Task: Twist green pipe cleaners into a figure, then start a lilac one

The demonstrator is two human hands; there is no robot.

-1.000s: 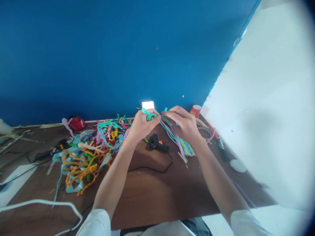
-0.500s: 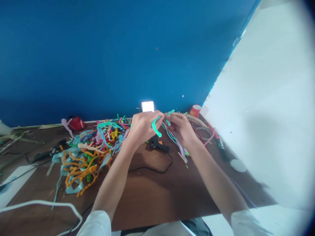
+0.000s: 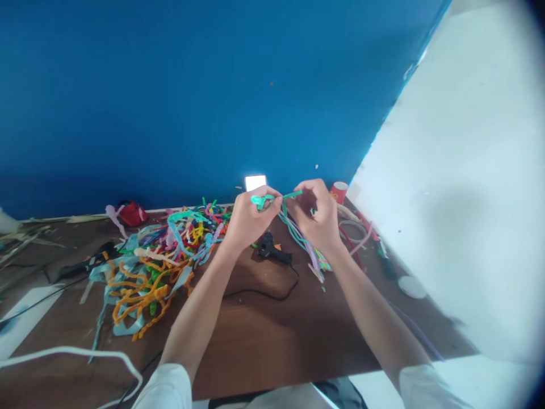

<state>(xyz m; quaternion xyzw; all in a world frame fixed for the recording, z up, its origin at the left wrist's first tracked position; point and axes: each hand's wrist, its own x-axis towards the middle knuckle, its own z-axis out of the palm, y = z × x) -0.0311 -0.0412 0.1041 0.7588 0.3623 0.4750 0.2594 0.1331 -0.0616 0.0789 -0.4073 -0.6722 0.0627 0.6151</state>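
Observation:
A bright green pipe cleaner [image 3: 264, 200], bent into a small loop at its left end, is pinched between the thumb and index finger of my left hand [image 3: 250, 218]. Its straight end sticks out to the right, towards my right hand [image 3: 318, 218]. That hand is curled around a strand, and a bit of green shows between its fingers; the fingertips are partly hidden. Under the hands, on the brown table [image 3: 272, 341], lies a black glue gun [image 3: 272, 249]. Beside it, pale blue and lilac pipe cleaners [image 3: 313, 255] run below my right hand.
A tangled heap of colourful pipe cleaners [image 3: 170, 255] covers the left side. A lit phone [image 3: 255, 182] leans at the blue wall [image 3: 213, 102]. At right are a red cup [image 3: 339, 192] and a white disc [image 3: 411, 287]. A white cable [image 3: 85, 352] crosses the lower left.
The green pipe cleaner's left end, earlier hanging down in a curve, is now up by my left fingers as a loop. My right hand has lifted and turned slightly.

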